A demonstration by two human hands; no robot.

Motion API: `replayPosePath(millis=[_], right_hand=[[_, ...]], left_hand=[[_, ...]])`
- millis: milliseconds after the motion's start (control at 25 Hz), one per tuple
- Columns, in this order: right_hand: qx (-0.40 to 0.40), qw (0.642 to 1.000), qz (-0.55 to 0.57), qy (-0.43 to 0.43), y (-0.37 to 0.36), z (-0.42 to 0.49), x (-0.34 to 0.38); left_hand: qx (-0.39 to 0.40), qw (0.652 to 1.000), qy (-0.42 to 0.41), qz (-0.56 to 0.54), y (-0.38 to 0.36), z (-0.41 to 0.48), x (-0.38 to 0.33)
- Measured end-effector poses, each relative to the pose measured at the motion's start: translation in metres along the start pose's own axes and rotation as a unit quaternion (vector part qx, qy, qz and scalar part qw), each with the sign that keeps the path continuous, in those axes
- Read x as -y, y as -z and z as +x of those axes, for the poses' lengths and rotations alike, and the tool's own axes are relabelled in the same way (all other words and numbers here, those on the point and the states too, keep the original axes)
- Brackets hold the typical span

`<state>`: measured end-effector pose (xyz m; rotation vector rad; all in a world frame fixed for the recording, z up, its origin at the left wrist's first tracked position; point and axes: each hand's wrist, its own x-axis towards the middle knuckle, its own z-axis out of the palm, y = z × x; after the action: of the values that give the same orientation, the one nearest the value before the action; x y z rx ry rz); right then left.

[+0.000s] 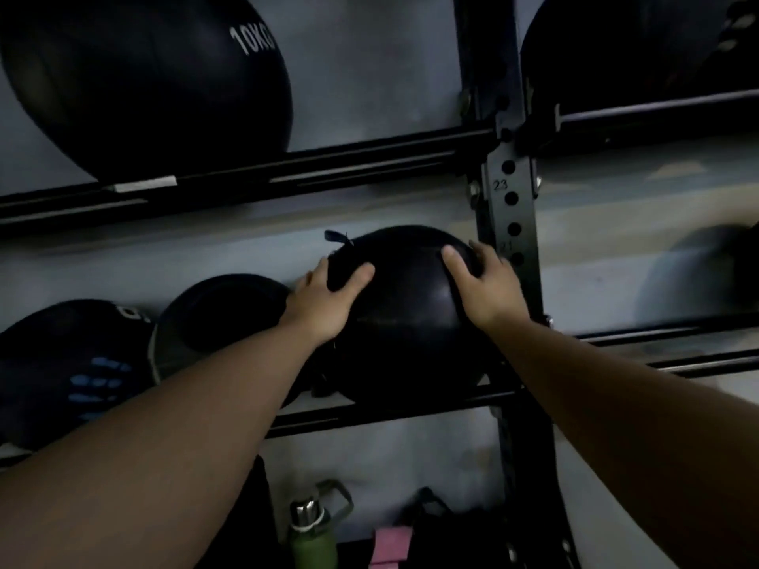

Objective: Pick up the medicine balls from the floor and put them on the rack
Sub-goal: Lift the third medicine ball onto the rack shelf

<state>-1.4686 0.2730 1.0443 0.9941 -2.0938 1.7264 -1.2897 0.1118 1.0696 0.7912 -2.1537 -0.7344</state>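
A black medicine ball [404, 314] rests on the middle rails of the black rack [382, 410], just left of the upright post [509, 207]. My left hand [326, 301] grips its upper left side and my right hand [482, 287] grips its upper right side. A small strap sticks up from the ball's top. Two more black balls lie on the same rails to the left, one plain [217, 318] and one with blue marks [70, 363]. A large ball marked 10KG [143, 84] sits on the upper rails.
Another dark ball [632, 51] sits on the upper right shelf, and a blurred one [698, 277] at the right edge. Below the rack stand a green bottle [312, 540], a pink item [390, 546] and a dark bag [447, 531]. A grey wall is behind.
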Motion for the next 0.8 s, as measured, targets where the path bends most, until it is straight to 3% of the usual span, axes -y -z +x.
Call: replayPosePath(millis=[120, 400, 800], right_hand=[[-0.017, 0.99, -0.14, 0.012, -0.01, 0.002, -0.001], [-0.023, 0.99, -0.125, 0.065, -0.031, -0.072, 0.012], [0.032, 0.991, -0.107, 0.068, -0.034, -0.238, 0.168]], left_hand=[[-0.015, 0.997, -0.032, 0.069, -0.008, 0.005, -0.013], [-0.006, 0.994, -0.104, 0.01, 0.025, -0.057, 0.023], [-0.053, 0.994, -0.083, -0.053, 0.189, -0.207, 0.071]])
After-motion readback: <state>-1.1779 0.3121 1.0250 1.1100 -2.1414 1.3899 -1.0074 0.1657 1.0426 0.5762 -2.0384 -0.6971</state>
